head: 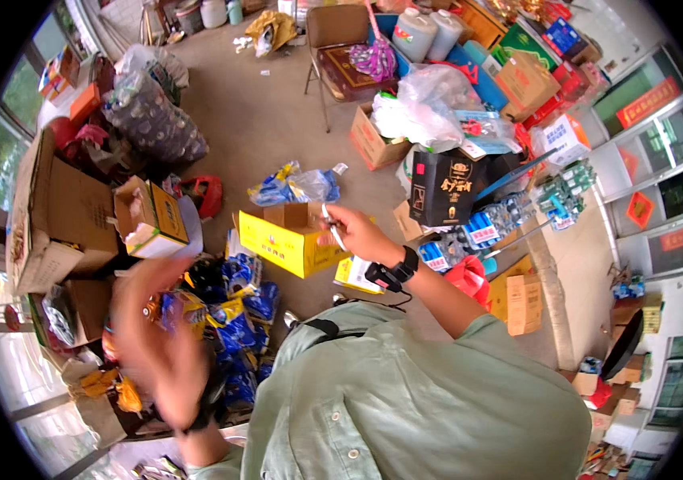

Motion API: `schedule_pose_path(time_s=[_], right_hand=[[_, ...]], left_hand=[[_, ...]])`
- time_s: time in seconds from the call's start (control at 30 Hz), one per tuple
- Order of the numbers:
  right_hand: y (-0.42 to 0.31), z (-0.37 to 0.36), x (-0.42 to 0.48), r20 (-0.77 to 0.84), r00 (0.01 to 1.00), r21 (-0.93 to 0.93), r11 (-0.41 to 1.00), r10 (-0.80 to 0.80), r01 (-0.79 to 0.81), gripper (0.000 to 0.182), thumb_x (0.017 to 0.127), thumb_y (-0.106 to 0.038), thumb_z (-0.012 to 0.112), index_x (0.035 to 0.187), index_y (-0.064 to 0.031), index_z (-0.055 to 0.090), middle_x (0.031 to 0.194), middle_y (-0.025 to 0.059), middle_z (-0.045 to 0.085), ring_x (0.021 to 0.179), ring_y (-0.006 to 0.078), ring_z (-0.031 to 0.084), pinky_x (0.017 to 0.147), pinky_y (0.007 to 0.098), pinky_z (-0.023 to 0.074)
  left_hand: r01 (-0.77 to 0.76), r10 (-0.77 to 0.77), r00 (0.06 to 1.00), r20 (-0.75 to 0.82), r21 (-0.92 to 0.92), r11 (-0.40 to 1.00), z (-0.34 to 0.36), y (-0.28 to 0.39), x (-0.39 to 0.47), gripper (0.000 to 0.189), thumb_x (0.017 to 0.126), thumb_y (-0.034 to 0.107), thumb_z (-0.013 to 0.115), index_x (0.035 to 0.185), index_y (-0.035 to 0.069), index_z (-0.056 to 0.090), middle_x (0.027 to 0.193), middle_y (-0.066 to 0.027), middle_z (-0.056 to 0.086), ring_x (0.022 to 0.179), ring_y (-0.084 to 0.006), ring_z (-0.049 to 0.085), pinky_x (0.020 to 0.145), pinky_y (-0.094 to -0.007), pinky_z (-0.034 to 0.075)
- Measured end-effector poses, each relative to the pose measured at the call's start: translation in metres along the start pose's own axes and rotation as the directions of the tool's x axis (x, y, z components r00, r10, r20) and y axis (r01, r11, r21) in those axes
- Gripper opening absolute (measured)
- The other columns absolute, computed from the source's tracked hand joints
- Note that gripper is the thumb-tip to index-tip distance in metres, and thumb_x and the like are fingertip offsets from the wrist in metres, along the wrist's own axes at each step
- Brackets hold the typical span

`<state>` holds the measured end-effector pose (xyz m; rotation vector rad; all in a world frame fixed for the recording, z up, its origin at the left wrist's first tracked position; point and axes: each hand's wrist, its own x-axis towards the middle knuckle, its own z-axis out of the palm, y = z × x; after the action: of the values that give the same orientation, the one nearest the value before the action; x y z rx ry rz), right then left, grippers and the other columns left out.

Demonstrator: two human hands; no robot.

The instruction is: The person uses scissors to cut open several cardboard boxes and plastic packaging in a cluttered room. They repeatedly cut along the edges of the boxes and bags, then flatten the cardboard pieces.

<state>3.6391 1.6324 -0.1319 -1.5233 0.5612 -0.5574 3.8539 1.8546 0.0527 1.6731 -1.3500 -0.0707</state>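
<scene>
My right hand (358,235) grips a slim white-and-silver tool (334,228), probably a knife or scissors; the fingers hide part of it. Hand and tool are at the right side of a yellow cardboard box (284,245), whose top is open. My left hand (164,342) is blurred by motion, its thumb and fingers apart, with nothing visible in its grasp. It hovers over or beside a heap of blue-and-yellow plastic packets (236,330). Beyond the yellow box lies crumpled clear-and-blue plastic wrapping (296,185) on the floor.
At left stand a large brown carton (71,210), a smaller yellow-and-white box (152,219) and a stuffed sack (152,114). Rightward are a black printed box (443,189), plastic-wrapped bottles (482,228) and a red bag (467,279). A folding chair (332,30) is farther off.
</scene>
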Motion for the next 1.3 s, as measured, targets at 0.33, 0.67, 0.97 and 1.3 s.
schedule_pose_path(time_s=[0.33,0.67,0.97,1.3], right_hand=[[-0.009,0.013,-0.002,-0.010,0.986,-0.228,0.960,-0.168,0.162,0.018,0.088,0.001,0.065,0.093,-0.0001,0.048,0.085,0.0039,0.058,0.081,0.0093,0.059,0.074,0.0287,0.0503],[-0.014,0.038,-0.021,-0.406,0.810,-0.653,0.755,-0.423,0.067,0.037,0.077,-0.020,0.081,0.091,-0.0034,0.052,0.085,0.0099,0.061,0.081,0.0279,0.065,0.070,0.0367,0.0504],[-0.034,0.023,-0.004,-0.358,0.719,-0.769,0.625,-0.595,0.135,0.036,0.067,-0.008,0.078,0.094,-0.0058,0.054,0.089,0.0100,0.061,0.087,0.0320,0.060,0.076,0.0418,0.0467],[-0.023,0.029,0.005,-0.285,0.811,-0.736,0.659,-0.510,0.156,0.034,0.076,-0.022,0.079,0.086,-0.0054,0.051,0.078,0.0094,0.064,0.074,0.0334,0.063,0.063,0.0420,0.0485]], left_hand=[[0.327,-0.114,0.894,0.434,-0.455,0.828,0.177,-0.128,-0.021,0.032,0.090,0.019,0.067,0.072,-0.002,0.052,0.063,-0.0082,0.047,0.061,-0.0170,0.045,0.060,-0.0339,0.037],[0.418,-0.461,0.875,0.149,-0.714,0.562,0.230,-0.120,-0.025,0.038,0.093,0.009,0.067,0.059,0.009,0.049,0.060,0.0074,0.048,0.054,-0.0017,0.037,0.049,-0.0217,0.031],[0.511,-0.553,0.780,0.294,-0.810,0.289,0.240,-0.113,-0.004,0.033,0.093,0.009,0.063,0.061,0.009,0.052,0.062,0.0041,0.054,0.054,-0.0043,0.047,0.051,-0.0225,0.038],[0.509,-0.529,0.814,0.238,-0.732,0.454,0.269,-0.142,-0.008,0.025,0.090,0.006,0.058,0.066,0.006,0.057,0.064,0.0028,0.056,0.054,-0.0059,0.049,0.050,-0.0231,0.039]])
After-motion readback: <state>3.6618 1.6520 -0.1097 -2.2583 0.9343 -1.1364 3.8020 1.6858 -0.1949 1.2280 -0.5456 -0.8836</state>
